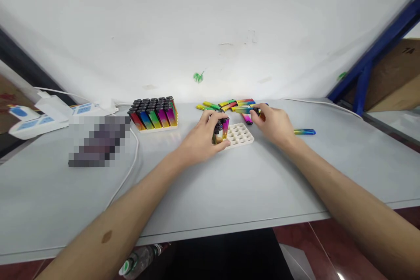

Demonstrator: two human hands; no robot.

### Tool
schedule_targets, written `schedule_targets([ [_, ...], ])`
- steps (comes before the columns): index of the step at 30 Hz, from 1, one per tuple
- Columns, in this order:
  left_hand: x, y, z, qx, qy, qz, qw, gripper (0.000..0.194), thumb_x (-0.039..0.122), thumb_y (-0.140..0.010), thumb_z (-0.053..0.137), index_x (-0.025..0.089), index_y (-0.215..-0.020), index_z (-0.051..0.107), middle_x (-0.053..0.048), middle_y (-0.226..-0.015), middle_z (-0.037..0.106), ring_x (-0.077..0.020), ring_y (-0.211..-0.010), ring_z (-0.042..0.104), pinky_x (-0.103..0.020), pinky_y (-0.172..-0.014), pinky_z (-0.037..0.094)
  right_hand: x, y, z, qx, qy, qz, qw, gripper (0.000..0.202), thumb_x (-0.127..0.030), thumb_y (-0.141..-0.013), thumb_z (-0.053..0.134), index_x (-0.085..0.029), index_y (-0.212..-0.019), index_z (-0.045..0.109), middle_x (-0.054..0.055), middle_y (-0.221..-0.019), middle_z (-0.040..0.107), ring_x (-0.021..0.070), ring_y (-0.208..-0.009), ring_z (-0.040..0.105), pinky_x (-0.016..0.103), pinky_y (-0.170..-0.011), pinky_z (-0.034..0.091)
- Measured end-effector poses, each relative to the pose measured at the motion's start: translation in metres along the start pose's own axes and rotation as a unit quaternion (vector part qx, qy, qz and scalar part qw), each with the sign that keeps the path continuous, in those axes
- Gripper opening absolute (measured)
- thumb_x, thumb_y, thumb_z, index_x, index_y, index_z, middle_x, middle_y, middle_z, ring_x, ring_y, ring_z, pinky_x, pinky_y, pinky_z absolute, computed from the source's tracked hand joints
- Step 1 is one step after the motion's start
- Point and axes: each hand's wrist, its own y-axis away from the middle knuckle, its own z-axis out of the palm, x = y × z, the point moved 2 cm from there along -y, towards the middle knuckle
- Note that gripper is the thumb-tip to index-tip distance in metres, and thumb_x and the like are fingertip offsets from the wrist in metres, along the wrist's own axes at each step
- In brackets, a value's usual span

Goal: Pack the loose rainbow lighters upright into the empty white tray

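My left hand [204, 138] curls around a few upright lighters [225, 127] standing at the left end of a white tray [248, 141]. Its thumb lies by the tray's near edge, and the palm hides part of that end. Rows of bare square slots show in the rest of the tray. Just behind and to the right, my right hand [274, 123] pinches a shiny yellow-and-blue lighter [242, 109], held nearly level. Several rainbow-coloured lighters [210, 106] lie loose beyond my hands. One blue-and-yellow lighter [305, 131] rests right of my right wrist.
A second white tray [159, 129], packed with upright black-topped lighters, stands to the left. Farther left are a blurred-out object [100, 142], a white cable [135, 153] and a power strip [42, 123]. A wall [210, 30] closes off the table's back; a blue frame [364, 78] rises at right.
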Motion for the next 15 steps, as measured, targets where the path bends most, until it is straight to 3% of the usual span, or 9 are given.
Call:
schedule_targets([
  [4, 0.0005, -0.0003, 0.0002, 0.0, 0.002, 0.002, 1.0, 0.058, 0.034, -0.084, 0.069, 0.028, -0.134, 0.039, -0.008, -0.135, 0.045, -0.0279, -0.124, 0.051, -0.041, -0.094, 0.052, -0.0043, 0.0016, -0.0022, 0.044, -0.096, -0.032, 0.994, 0.028, -0.038, -0.093, 0.052, -0.02, -0.105, 0.069, 0.002, -0.066, 0.064, 0.0182, -0.06, 0.057, 0.029, -0.062, 0.039],
  [10, 0.0004, -0.0008, 0.0001, -0.004, -0.005, -0.003, 1.0, 0.059, 0.034, -0.084, 0.068, 0.029, -0.134, 0.038, -0.008, -0.135, 0.045, -0.0263, -0.115, 0.056, -0.042, -0.092, 0.053, -0.0015, -0.0007, -0.0001, -0.035, -0.138, -0.017, 0.99, 0.024, -0.037, -0.09, 0.054, -0.021, -0.073, 0.061, 0.001, -0.061, 0.06, 0.0155, -0.056, 0.05, 0.028, -0.057, 0.036],
  [15, 0.0013, -0.0006, -0.0011, 0.0, -0.008, -0.003, 1.0, 0.059, 0.035, -0.084, 0.068, 0.029, -0.134, 0.038, -0.008, -0.135, 0.045, -0.027, -0.119, 0.054, -0.042, -0.094, 0.052, 0.0025, -0.0028, -0.0014, -0.023, -0.149, 0.024, 0.988, 0.032, -0.041, -0.091, 0.053, -0.022, -0.066, 0.053, 0.0, -0.06, 0.059, 0.0149, -0.055, 0.048, 0.029, -0.057, 0.034],
])
